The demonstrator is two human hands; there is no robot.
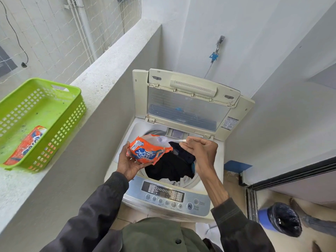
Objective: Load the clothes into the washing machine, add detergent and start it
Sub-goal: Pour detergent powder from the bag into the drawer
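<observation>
Now the orange detergent packet (148, 151) hangs over the left side of the open washing machine (127, 142). It is cupped from below by the left hand (128, 161), whose fingers curl round its base. The right hand (201, 151) pinches the handle of a clear plastic spoon (164, 140), whose bowl sits at the torn mouth, heaped with pale powder. To do this well, I would keep the spoon level and carry it a short way right. Then roll the wrist low over the dark clothes (171, 168) in the drum, so no powder drifts onto the rim. The packet's mouth should stay upward meanwhile. The lid (189, 106) stands raised behind, and the control panel (169, 195) lies in front — its turn comes later. On the ledge to the left, a green basket (72, 110) offers a place to park the packet.
</observation>
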